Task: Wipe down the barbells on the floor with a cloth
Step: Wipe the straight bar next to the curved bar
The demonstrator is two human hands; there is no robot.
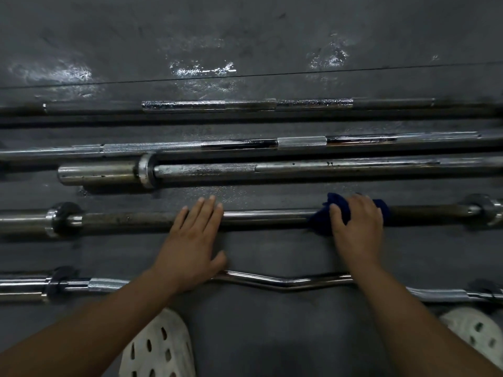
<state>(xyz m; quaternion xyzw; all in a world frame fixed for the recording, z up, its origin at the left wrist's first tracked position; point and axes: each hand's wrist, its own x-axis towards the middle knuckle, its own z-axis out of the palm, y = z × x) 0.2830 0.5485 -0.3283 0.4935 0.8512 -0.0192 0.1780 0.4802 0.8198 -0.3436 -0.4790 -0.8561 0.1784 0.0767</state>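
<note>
Several barbells lie side by side across the dark floor. A dull straight bar [272,217] runs left to right in front of me. My left hand [192,240] lies flat on it with straight fingers, palm down, near its middle. My right hand [356,224] grips a dark blue cloth [324,219] wrapped over the same bar, further right. Nearest to me lies a chrome curl bar [285,282] with a zigzag shaft, partly hidden under both forearms.
Three more straight bars lie beyond: a thick-sleeved one [245,170], a knurled chrome one [299,142] and a dark one [245,105]. The wet-looking rubber floor [245,36] stretches behind them. My white perforated shoes [160,346] sit at the bottom edge.
</note>
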